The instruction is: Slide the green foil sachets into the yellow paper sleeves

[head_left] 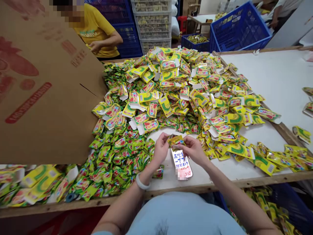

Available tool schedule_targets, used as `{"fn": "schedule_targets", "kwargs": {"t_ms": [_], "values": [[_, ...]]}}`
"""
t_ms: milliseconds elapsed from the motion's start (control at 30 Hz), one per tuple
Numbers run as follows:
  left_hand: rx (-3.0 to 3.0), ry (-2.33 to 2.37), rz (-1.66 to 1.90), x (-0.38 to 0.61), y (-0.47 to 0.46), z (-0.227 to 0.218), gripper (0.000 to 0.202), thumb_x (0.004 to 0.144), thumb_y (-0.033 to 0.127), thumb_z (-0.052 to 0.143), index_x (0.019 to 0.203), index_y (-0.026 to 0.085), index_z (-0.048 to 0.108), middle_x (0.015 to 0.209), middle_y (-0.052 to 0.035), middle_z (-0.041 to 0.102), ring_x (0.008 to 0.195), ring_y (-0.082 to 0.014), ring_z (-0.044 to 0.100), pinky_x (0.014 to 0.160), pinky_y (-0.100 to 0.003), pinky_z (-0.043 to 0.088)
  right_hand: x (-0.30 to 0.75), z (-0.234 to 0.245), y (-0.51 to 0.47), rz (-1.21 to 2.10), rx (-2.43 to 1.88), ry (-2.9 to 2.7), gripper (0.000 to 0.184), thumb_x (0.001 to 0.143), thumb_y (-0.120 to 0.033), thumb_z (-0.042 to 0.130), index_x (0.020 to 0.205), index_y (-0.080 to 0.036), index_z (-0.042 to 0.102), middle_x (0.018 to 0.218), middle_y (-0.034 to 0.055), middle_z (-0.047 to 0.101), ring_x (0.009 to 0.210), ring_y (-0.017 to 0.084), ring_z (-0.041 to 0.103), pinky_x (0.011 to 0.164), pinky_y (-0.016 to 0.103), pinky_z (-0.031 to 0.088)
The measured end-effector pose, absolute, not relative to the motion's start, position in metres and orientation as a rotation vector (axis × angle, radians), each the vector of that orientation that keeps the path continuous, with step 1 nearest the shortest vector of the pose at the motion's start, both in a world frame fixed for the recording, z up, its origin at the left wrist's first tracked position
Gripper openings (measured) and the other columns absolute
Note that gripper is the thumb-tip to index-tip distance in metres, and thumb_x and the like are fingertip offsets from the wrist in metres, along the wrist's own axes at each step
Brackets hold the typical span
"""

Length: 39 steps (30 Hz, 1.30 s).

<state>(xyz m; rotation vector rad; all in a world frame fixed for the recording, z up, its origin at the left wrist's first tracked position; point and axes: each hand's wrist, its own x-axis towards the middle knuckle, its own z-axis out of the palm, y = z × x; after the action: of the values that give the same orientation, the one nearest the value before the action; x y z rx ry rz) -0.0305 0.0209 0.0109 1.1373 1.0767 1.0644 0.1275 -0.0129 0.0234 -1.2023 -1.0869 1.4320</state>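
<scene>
Both my hands meet over the near edge of the white table (pixel 276 81). My left hand (pixel 160 148) and my right hand (pixel 194 149) pinch the same small yellow-green packet (pixel 176 141) between their fingertips, one at each end. Directly under the packet lies a phone (pixel 182 164) with handwritten text on its screen. A big heap of yellow-green packets and flat small cartons (pixel 176 94) spreads across the table beyond my hands. More green sachets (pixel 114 156) lie piled just left of my left hand.
A large brown cardboard sheet (pixel 41 88) stands tilted at the left. A person in a yellow shirt (pixel 97 32) works across the table. Blue crates (pixel 239 29) and white stacked crates (pixel 153 23) stand behind. Loose packets (pixel 276 160) lie along the right front edge.
</scene>
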Motion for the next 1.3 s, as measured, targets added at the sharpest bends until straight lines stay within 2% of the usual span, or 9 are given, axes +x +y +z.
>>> {"fn": "schedule_targets", "kwargs": {"t_ms": [267,367,467,600,733,900,1000,1200,1300], "values": [[0.922,1.039,1.171,-0.009,-0.001,0.017,0.042,0.083,0.053,0.066,0.098,0.014,0.068,0.097,-0.0104,0.073,0.087,-0.0220,0.069,0.081,-0.034,0.055,0.121,0.008,-0.008,0.883,-1.506,-1.146,0.051,0.064,-0.048,0.082,0.098,-0.021,0.054,0.087,0.0030,0.063,0.070,0.017,0.057,0.058,0.029,0.049],[1.068,1.030,1.130,-0.008,0.001,0.009,0.042,0.087,0.053,0.061,0.094,0.013,0.072,0.095,-0.0117,0.071,0.088,-0.0231,0.067,0.084,-0.037,0.054,0.133,0.005,-0.005,1.091,-1.380,-1.229,0.060,0.067,-0.052,0.078,0.114,-0.022,0.054,0.106,0.0080,0.065,0.083,0.021,0.065,0.060,0.031,0.055],[1.510,1.187,1.157,-0.025,0.014,0.007,0.038,0.091,0.048,0.055,0.092,0.015,0.073,0.104,-0.0125,0.066,0.102,-0.0248,0.062,0.093,-0.040,0.050,0.149,-0.002,-0.003,1.293,-1.238,-1.363,0.042,0.082,-0.056,0.062,0.104,-0.020,0.062,0.085,0.0055,0.070,0.064,0.019,0.066,0.056,0.032,0.055],[2.010,1.895,1.089,-0.081,0.045,0.016,0.038,0.094,0.044,0.052,0.114,0.013,0.062,0.115,-0.0156,0.059,0.116,-0.0317,0.052,0.102,-0.053,0.040,0.179,-0.023,-0.007,0.724,-1.563,-1.719,0.030,0.092,-0.042,0.048,0.102,-0.021,0.066,0.093,0.0101,0.074,0.072,0.024,0.069,0.064,0.035,0.054],[2.030,2.274,0.887,-0.122,0.070,0.012,0.032,0.091,0.042,0.059,0.098,0.011,0.062,0.124,-0.0212,0.052,0.125,-0.0410,0.043,0.102,-0.062,0.036,0.200,-0.047,-0.016,0.432,-1.833,-2.001,0.030,0.094,-0.030,0.041,0.108,-0.021,0.066,0.112,0.0140,0.072,0.090,0.029,0.072,0.068,0.035,0.053],[2.252,2.155,0.895,-0.112,0.072,0.009,0.017,0.092,0.029,0.057,0.085,0.015,0.064,0.142,-0.0178,0.040,0.146,-0.0459,0.013,0.110,-0.067,0.027,0.205,-0.037,-0.009,0.707,-1.887,-1.819,0.023,0.091,-0.034,0.054,0.102,-0.021,0.070,0.098,0.0127,0.075,0.094,0.030,0.071,0.082,0.040,0.052],[2.571,1.737,1.039,-0.098,0.060,0.029,0.015,0.094,0.020,0.051,0.087,0.017,0.065,0.149,-0.0147,0.033,0.150,-0.0409,0.007,0.115,-0.062,0.027,0.196,-0.010,0.000,1.079,-1.426,-1.574,0.027,0.084,-0.044,0.068,0.095,-0.020,0.073,0.126,0.0146,0.065,0.120,0.030,0.060,0.094,0.041,0.050],[2.319,1.091,1.317,-0.064,0.031,0.044,0.017,0.091,0.019,0.058,0.106,0.025,0.062,0.152,-0.0082,0.037,0.148,-0.0280,0.028,0.116,-0.046,0.035,0.147,0.021,0.007,1.472,-0.879,-1.228,0.027,0.066,-0.039,0.086,0.082,-0.021,0.074,0.115,0.0088,0.066,0.112,0.024,0.062,0.093,0.037,0.051],[1.546,1.136,1.364,-0.041,0.023,0.031,0.057,0.079,0.043,0.073,0.127,0.021,0.052,0.144,-0.0154,0.049,0.140,-0.0312,0.041,0.110,-0.044,0.042,0.126,0.017,-0.005,1.543,-0.773,-1.033,0.024,0.069,-0.037,0.085,0.085,-0.023,0.074,0.098,0.0032,0.069,0.096,0.019,0.066,0.088,0.034,0.053]]}}
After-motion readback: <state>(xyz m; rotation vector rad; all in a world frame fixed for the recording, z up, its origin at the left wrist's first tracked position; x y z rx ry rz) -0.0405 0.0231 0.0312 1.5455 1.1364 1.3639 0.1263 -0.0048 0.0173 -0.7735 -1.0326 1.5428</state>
